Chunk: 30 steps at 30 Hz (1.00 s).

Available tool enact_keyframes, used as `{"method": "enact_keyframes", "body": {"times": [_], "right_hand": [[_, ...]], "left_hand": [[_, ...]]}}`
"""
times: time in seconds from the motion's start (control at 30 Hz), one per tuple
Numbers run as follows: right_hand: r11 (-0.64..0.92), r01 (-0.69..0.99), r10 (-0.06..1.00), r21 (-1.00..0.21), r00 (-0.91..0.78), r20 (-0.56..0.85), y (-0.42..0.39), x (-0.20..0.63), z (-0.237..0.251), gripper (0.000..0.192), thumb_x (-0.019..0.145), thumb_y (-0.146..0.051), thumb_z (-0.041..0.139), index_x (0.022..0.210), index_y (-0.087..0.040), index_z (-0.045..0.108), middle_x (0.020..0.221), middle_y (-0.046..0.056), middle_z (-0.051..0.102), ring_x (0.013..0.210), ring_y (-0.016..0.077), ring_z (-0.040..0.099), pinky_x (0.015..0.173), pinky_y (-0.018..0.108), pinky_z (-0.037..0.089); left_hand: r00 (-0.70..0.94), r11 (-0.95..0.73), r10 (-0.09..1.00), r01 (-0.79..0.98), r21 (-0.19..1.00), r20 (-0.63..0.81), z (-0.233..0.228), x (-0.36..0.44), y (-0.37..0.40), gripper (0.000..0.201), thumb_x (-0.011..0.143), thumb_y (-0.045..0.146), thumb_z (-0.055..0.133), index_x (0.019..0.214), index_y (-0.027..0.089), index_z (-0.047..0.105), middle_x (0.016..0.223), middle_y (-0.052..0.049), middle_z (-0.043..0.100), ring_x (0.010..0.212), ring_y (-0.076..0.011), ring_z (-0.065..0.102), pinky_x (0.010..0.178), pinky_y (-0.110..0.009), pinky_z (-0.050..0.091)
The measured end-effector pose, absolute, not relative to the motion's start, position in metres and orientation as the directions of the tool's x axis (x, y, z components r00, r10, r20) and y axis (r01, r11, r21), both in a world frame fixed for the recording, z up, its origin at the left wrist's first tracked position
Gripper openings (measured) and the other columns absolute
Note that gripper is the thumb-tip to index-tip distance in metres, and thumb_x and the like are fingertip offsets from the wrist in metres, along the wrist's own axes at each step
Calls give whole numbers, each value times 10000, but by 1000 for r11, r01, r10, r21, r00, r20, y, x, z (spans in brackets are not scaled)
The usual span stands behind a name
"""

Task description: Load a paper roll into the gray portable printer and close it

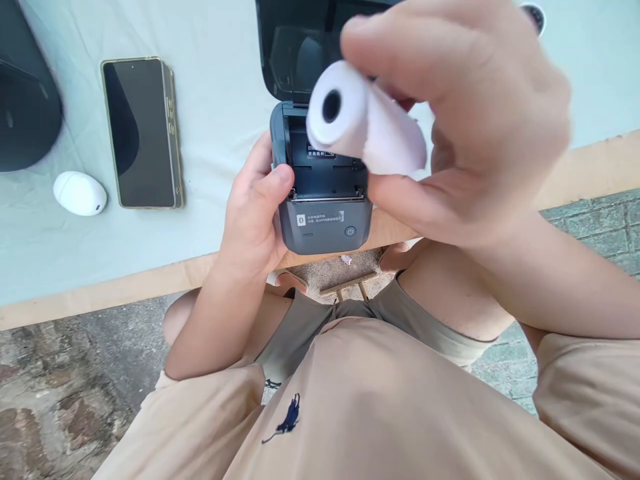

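Two hands | right hand (465, 127) fingers grip paper roll (365, 123), core facing camera | left hand (255, 207) clasps open printer (323, 200)

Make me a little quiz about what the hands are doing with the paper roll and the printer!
1. True or false: the lid of the printer is open.
2. Which hand holds the paper roll: A left hand, B right hand?
3. What lies on the table between the phone and the black object?

Key
1. True; the paper bay shows, empty.
2. B; the left hand steadies the printer.
3. A small white egg-shaped case.
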State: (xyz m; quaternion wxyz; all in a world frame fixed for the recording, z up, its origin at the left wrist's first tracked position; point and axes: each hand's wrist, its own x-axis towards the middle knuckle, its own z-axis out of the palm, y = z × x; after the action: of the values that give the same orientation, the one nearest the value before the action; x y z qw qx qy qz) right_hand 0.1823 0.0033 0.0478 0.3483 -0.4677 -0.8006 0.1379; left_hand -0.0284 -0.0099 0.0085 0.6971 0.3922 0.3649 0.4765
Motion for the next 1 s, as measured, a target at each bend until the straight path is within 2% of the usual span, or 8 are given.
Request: {"method": "enact_keyframes", "body": {"times": [0.07,0.13,0.27,0.37,0.63,0.73,0.83,1.0], "right_hand": [[659,617,737,-430,-413,535,-1,180,47,486,1025,-337,483,1482,-237,617,1422,-5,677,1324,153,652,1127,288,582],[672,616,727,-411,-440,528,-5,176,48,481,1016,-221,494,1486,-198,593,1414,11,689,1262,135,678,1052,267,588],[585,701,793,-408,-389,468,-10,166,50,294,1067,-270,453,1261,-208,665,1207,48,725,1062,174,683,990,341,554],[555,748,807,-364,-379,454,-7,167,46,224,1064,-271,464,1126,-225,675,1168,23,734,1052,182,713,949,351,543],[796,560,554,-228,-524,648,-6,180,30,78,997,-204,551,1057,-235,590,1058,-14,716,926,160,667,824,343,447],[824,519,532,-229,-568,627,-10,178,28,52,1015,-278,598,1026,-234,574,1004,-35,720,969,173,696,828,360,436],[859,441,501,-259,-623,600,-9,183,28,205,1039,-433,615,1062,-229,609,1033,-24,727,1043,176,710,871,364,482],[805,519,576,-288,-568,587,-8,189,27,151,1026,-339,636,1138,-238,619,1156,10,721,1067,180,688,950,391,532]], "left_hand": [[232,162,970,-420,893,-68,0,-27,-12,411,949,539,761,1207,220,723,1272,-102,797,1567,-397,550,1196,-567,601],[200,124,979,-429,895,-40,-9,-25,-13,397,990,560,683,1209,231,717,1284,-101,792,1613,-368,497,1259,-567,552],[216,122,976,-399,909,-36,-15,-25,-12,448,935,582,743,1239,256,702,1260,-93,793,1631,-360,477,1284,-530,537],[229,130,973,-409,903,-36,-9,-25,-13,424,959,576,717,1217,242,675,1279,-95,772,1618,-374,497,1267,-549,551],[299,177,953,-423,889,-48,1,-27,-13,512,983,548,691,1302,154,614,1281,-112,730,1502,-375,612,1220,-566,583],[306,151,952,-410,900,-20,-10,-32,-9,584,913,578,786,1303,177,618,1264,-114,733,1365,-381,710,1092,-541,656],[313,96,949,-375,922,28,-22,-36,-6,599,860,510,856,1331,222,623,1298,-110,740,1271,-378,764,920,-467,704],[352,14,927,-375,927,128,-27,-38,-5,626,902,491,803,1407,198,578,1250,-121,767,1274,-385,776,789,-417,716]]}}
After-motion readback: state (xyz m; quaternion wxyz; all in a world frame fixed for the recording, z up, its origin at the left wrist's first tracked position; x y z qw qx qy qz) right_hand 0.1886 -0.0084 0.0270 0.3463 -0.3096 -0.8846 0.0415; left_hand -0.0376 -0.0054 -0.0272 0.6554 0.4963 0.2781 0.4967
